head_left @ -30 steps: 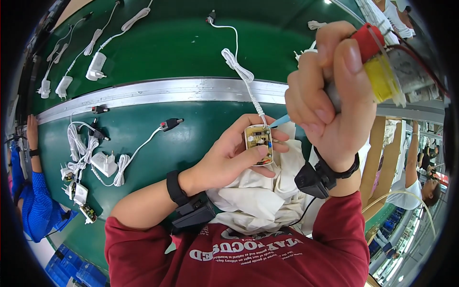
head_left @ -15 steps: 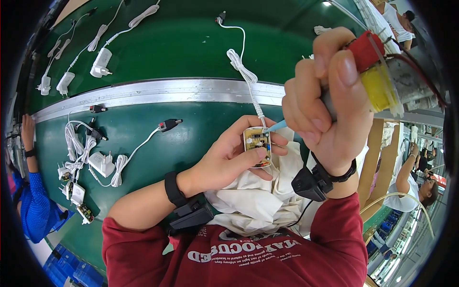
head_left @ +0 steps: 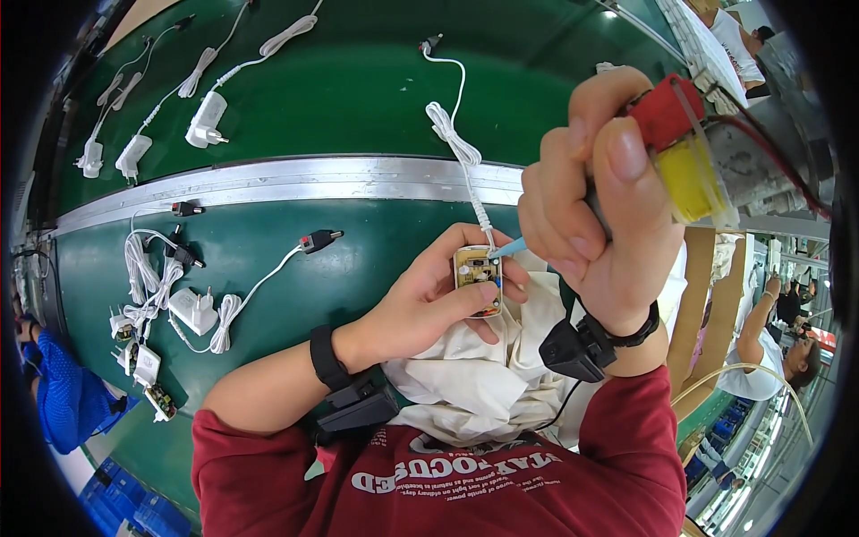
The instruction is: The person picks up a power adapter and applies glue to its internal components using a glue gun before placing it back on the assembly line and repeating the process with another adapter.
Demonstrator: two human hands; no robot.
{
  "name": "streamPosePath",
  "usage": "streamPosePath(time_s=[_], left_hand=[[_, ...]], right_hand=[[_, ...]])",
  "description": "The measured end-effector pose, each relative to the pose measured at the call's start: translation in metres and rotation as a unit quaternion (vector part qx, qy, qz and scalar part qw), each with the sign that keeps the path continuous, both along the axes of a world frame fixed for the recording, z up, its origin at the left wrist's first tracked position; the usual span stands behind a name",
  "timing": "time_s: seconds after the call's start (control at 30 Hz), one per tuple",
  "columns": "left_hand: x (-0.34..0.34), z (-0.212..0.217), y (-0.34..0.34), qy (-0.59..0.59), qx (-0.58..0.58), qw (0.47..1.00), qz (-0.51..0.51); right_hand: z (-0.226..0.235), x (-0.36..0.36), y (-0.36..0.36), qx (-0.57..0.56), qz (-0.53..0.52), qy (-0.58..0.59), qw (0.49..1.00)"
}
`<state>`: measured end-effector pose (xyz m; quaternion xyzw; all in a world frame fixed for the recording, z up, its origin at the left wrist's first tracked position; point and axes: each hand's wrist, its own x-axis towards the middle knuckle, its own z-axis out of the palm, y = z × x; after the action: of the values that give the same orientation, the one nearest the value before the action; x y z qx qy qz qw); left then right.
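My left hand [head_left: 425,300] grips an open power adapter [head_left: 477,300], its thumb lying across the bare circuit board inside the white shell. From the adapter's far end runs a white cable [head_left: 465,152], coiled and tied partway, to a black-and-red plug [head_left: 430,43]. In my closed right hand [head_left: 608,206] is what looks like a glue dispenser [head_left: 684,183], with red and yellow parts, wires and a grey body. Its blue tapered tip [head_left: 508,248] meets the board's far right corner, though I cannot tell if it touches.
Left of my hands lie a white adapter [head_left: 193,311], tangled cables [head_left: 143,273] and opened adapters [head_left: 146,365]. Beyond the metal rail [head_left: 295,183], more adapters [head_left: 207,119] rest on the green belt [head_left: 358,98]. White cloth [head_left: 474,385] covers my lap. A person in blue [head_left: 72,394] is at left.
The adapters beyond the rail have shifted right in view. My right hand has come slightly left and down with the glue dispenser. The person in blue has drawn an arm back.
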<state>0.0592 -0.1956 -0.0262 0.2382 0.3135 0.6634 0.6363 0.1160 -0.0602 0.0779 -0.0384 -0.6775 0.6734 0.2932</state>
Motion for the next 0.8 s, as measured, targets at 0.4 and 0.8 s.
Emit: streamPosePath(time_s=[0.4, 0.8], left_hand=[[-0.011, 0.01, -0.015, -0.003, -0.015, 1.0, 0.002], [-0.028, 0.016, -0.025, -0.002, 0.006, 1.0, 0.004]], right_hand=[[0.006, -0.008, -0.016, 0.002, 0.001, 0.015, 1.0], [0.021, -0.024, -0.034, -0.024, -0.006, 0.015, 1.0]])
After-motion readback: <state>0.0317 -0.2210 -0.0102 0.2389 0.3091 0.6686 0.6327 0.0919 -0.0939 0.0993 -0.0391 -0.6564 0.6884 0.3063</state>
